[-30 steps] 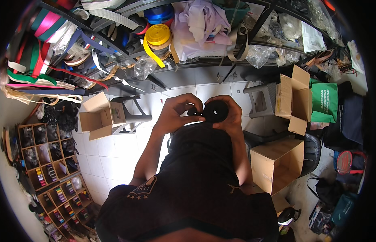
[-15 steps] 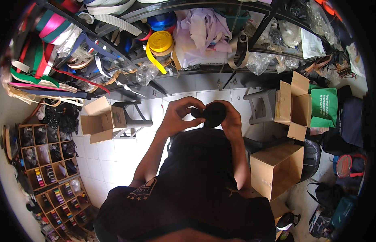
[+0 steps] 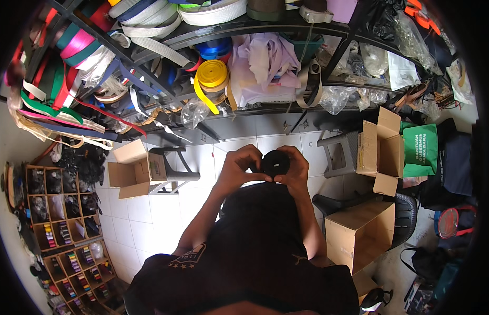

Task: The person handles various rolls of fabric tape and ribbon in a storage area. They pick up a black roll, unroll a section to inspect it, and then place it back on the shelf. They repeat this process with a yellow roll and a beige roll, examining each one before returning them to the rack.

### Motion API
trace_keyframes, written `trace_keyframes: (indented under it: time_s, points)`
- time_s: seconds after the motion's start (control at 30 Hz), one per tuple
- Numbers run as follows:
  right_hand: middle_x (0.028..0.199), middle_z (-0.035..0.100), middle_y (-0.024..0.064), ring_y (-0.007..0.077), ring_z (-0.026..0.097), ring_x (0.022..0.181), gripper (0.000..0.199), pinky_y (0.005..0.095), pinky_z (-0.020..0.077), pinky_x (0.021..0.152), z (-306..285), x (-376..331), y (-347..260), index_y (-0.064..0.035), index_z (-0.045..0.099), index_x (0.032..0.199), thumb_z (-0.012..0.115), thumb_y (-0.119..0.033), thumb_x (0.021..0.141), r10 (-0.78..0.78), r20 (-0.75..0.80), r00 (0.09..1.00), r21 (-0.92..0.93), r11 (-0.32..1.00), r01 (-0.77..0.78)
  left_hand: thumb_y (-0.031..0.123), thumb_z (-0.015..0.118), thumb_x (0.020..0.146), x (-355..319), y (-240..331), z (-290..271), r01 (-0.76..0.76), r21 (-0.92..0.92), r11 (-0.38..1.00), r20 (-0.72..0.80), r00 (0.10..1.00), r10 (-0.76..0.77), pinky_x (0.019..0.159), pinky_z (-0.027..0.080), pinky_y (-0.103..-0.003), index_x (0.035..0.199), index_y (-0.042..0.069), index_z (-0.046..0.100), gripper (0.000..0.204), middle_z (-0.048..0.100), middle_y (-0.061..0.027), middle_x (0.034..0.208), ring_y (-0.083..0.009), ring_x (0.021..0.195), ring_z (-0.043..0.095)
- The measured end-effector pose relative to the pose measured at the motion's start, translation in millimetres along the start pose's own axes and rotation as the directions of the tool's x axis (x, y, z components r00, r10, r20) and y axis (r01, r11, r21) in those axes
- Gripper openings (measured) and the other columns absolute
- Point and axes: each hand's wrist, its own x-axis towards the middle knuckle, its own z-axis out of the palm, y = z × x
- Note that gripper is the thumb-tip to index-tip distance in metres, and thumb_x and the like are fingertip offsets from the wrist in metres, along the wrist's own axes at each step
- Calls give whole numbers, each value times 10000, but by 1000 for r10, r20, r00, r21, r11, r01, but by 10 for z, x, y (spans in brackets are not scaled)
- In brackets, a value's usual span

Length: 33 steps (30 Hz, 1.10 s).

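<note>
Head view: both forearms rise from the lower edge and converge in front of the chest, elbows out, wrists bent inward. The left hand (image 3: 239,167) and the right hand (image 3: 294,170) meet around a small round black roll of webbing with a pale centre hole (image 3: 275,163). The left fingers (image 3: 253,154) curl over the roll's left rim and the thumb presses beneath it; the right fingers (image 3: 293,153) wrap the right rim in the same way. Both hands are closed on the roll, which sits between the fingertips, raised clear of the floor. Directly below the fingers lies the person's black shirt (image 3: 255,247).

Beyond the fingertips, a dark metal rack (image 3: 165,89) carries rolls of ribbon and strap in many colours; a yellow tape roll with a loose hanging tail (image 3: 212,75) sits just above and left of the fingers, beside a heap of pale pink cloth (image 3: 265,65). Clear plastic bags (image 3: 336,97) hang off the shelf edge.

The floor is white tile (image 3: 150,220). Left of the fingers, an open brown cardboard box (image 3: 131,169) rests on a grey plastic stool (image 3: 173,173). Right of the fingers stand another grey stool (image 3: 339,152), an open cardboard box (image 3: 381,149) and a green bag (image 3: 419,149). Lower right, a larger cardboard box (image 3: 357,233) stands near the right elbow. Far left, a wooden compartment shelf (image 3: 55,220) holds small spools.
</note>
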Motion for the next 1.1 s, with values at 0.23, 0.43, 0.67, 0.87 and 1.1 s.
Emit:
trace_keyframes:
  time_s: [0.23, 0.43, 0.67, 0.87, 1.1]
  points:
    - [1108, 639, 105, 202, 614, 1067, 719, 335, 479, 954, -3, -7, -21, 31, 547, 1210, 911, -217, 643, 85, 18, 996, 190, 978, -87, -138, 778, 710, 38, 136, -25, 168, -226, 960, -12, 984, -175, 794, 522, -281, 903, 21, 606, 304, 639, -56, 926, -132, 874, 629]
    - [1121, 636, 110, 213, 619, 1071, 762, 345, 486, 951, -91, -66, 57, 46, 539, 1236, 878, -372, 696, 109, 19, 994, 248, 963, -110, -108, 720, 795, 52, 136, 9, 207, -195, 959, 35, 978, -204, 808, 509, -256, 1003, 7, 610, 262, 644, -50, 993, -123, 909, 621]
    - [1201, 589, 71, 180, 568, 1116, 754, 318, 438, 968, -108, -19, 29, 32, 534, 1270, 718, -543, 819, 86, 10, 996, 127, 988, -86, -108, 694, 781, 86, 76, 97, 91, -120, 989, -6, 996, -92, 888, 531, -357, 876, 24, 579, 199, 625, -160, 1200, -216, 1096, 606]
    - [1197, 569, 52, 172, 541, 1126, 637, 315, 417, 981, -15, -6, 70, -46, 517, 1290, 670, -510, 880, 14, -139, 990, 23, 1000, -11, -142, 693, 779, 79, 44, 68, 87, -85, 993, -52, 994, -91, 888, 523, -327, 889, -3, 584, 208, 630, -210, 1230, -188, 1074, 615]
    - [1209, 590, 96, 184, 562, 1133, 613, 326, 455, 956, -2, 40, 28, 1, 517, 1285, 821, -22, 754, -104, -156, 982, -247, 967, 63, -102, 732, 779, 83, 5, 170, 42, 55, 998, -263, 964, -26, 833, 537, -276, 889, -21, 595, 194, 623, -132, 1175, -146, 1012, 626]
